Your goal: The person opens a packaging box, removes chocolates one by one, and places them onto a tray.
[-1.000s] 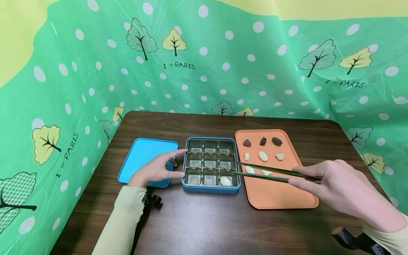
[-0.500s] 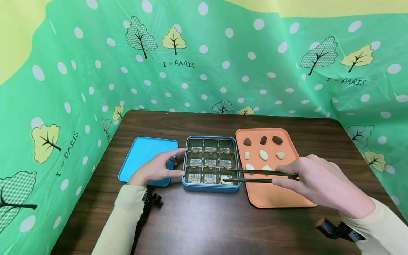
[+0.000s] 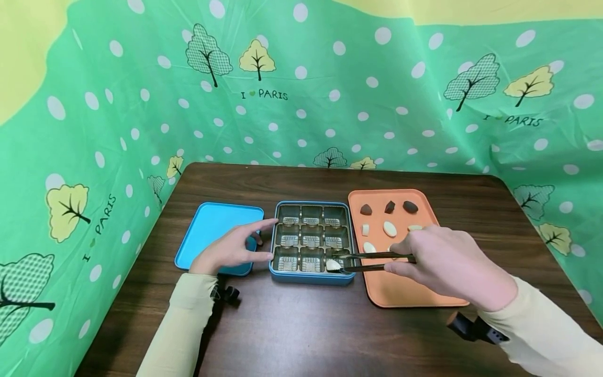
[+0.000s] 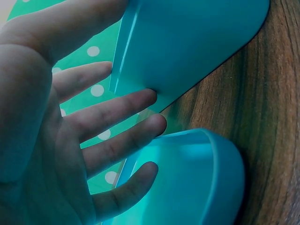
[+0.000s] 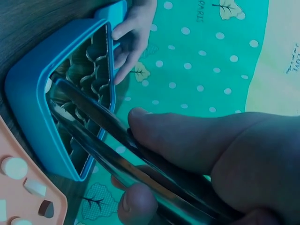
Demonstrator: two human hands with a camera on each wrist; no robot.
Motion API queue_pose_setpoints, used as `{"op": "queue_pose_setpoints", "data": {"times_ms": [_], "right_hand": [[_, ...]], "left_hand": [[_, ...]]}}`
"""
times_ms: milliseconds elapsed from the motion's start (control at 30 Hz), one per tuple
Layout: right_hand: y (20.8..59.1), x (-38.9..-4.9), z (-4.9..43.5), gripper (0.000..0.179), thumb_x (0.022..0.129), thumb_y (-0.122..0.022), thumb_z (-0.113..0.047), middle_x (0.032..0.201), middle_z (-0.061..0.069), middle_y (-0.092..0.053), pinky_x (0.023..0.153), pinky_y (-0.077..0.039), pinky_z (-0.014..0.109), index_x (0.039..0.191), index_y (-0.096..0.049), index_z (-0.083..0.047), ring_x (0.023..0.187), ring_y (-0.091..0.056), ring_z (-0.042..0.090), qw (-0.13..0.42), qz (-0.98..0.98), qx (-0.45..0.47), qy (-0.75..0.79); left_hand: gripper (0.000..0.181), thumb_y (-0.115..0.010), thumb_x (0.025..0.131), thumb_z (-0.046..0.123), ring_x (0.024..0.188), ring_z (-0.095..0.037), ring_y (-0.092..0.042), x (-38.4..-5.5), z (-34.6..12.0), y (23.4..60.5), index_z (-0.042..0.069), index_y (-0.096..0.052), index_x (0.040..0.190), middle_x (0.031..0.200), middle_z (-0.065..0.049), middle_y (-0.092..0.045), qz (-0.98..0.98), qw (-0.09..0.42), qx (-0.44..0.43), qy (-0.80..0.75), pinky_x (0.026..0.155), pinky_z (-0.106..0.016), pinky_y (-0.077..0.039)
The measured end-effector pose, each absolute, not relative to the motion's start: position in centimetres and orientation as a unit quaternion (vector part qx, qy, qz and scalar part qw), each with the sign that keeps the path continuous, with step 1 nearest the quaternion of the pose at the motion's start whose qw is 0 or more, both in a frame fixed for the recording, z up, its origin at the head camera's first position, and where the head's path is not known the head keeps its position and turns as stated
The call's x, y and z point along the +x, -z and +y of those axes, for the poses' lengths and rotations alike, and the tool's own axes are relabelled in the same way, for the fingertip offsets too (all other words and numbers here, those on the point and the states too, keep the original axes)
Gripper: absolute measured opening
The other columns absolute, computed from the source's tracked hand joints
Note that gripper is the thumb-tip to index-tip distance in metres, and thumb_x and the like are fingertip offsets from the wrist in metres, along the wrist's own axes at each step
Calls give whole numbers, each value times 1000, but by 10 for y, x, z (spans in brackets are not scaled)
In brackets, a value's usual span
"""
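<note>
A blue box (image 3: 311, 278) with a dark divided insert stands mid-table. My left hand (image 3: 230, 247) is at its left side, thumb and forefinger spread against the wall; in the left wrist view the fingers are straight and loosely apart. My right hand (image 3: 447, 264) grips metal tongs (image 3: 377, 255) between thumb and fingers. Their serrated tips reach into the near right compartment, at a small white piece (image 3: 332, 265). Whether the tips pinch that piece is hard to tell. In the right wrist view the tongs (image 5: 101, 140) have their arms apart.
An orange tray (image 3: 410, 285) on the right bears dark stones (image 3: 410, 207) and pale pieces (image 3: 389, 229), some hidden behind the right hand. The blue lid (image 3: 207, 230) lies left of the box, partly under the left hand. Green dotted cloth (image 3: 301, 125) hangs behind the table.
My right hand has moved left and the tongs' tips have gone down into the near right compartment, at the white piece. The left hand stays at the box.
</note>
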State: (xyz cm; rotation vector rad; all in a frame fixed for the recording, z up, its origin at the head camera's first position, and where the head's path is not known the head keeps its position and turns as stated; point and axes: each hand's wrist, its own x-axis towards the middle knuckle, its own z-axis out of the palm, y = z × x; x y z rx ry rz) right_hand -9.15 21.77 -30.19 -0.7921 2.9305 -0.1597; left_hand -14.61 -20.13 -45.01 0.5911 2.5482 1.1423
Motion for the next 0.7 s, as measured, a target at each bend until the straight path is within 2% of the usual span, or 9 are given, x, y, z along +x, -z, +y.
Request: {"op": "queue_pose_setpoints", "data": {"times_ms": [167, 267, 433, 567, 700], "right_hand": [[303, -86, 211, 11, 87, -85, -46, 76, -14, -62, 44, -38, 33, 88, -81, -35, 60, -49, 1, 25, 961, -273, 32], [304, -84, 208, 12, 87, -85, -46, 69, -12, -52, 43, -36, 34, 84, -77, -37, 60, -45, 4, 22, 962, -272, 18], [307, -81, 203, 13, 85, -86, -48, 67, -9, -48, 42, -35, 37, 83, -76, -39, 63, -44, 8, 11, 964, -265, 0], [306, -80, 203, 14, 85, -85, -49, 68, -9, -50, 42, -37, 37, 88, -79, -37, 61, -45, 7, 12, 966, -259, -6], [305, -80, 204, 14, 86, -85, -49, 68, -9, -49, 42, -37, 37, 86, -77, -37, 60, -45, 6, 8, 965, -262, -7]], "left_hand": [[86, -85, 89, 41, 109, -23, -59, -146, -201, 451, 29, -42, 163, 155, 1, -52, 886, 142, 200, -393, 84, -42, -48], [85, -85, 90, 39, 109, -23, -59, -146, -201, 452, 28, -42, 163, 154, 1, -53, 886, 141, 200, -395, 84, -42, -49], [85, -85, 90, 40, 108, -23, -59, -146, -201, 452, 29, -42, 163, 153, 1, -53, 885, 141, 201, -396, 82, -41, -48], [85, -84, 90, 41, 107, -23, -59, -146, -201, 452, 27, -42, 163, 153, 0, -54, 883, 142, 205, -398, 80, -41, -49], [86, -85, 90, 42, 107, -23, -60, -145, -201, 451, 27, -42, 163, 152, 0, -54, 882, 144, 204, -400, 80, -41, -49]]}}
